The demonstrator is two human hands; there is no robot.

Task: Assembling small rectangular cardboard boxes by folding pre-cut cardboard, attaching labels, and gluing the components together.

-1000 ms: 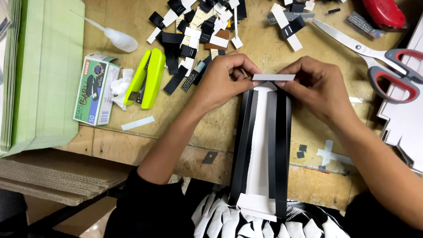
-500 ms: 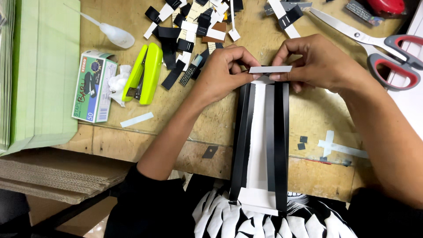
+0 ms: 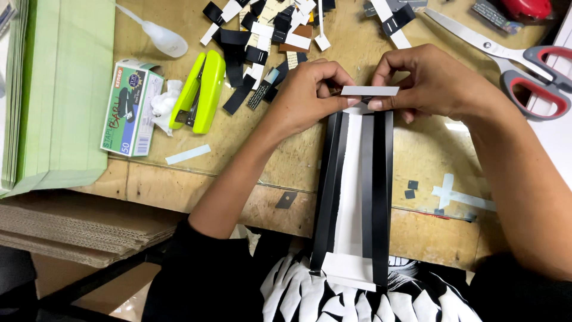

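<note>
a small white paper strip [image 3: 370, 90] is being pinched at its two ends, its left end by the left hand [image 3: 307, 95] and its right end by the right hand [image 3: 432, 80]. the strip is flat and narrow, its long axis lying left to right. it is being held across the far end of a long black-and-white banded piece [image 3: 357, 191], which is running lengthwise from the hands toward the body over the wooden table [image 3: 179, 179].

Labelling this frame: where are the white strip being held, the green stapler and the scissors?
white strip [image 3: 369, 90], head view, its middle
green stapler [image 3: 199, 92], head view, top cover
scissors [image 3: 539, 74], head view, red handle
</note>
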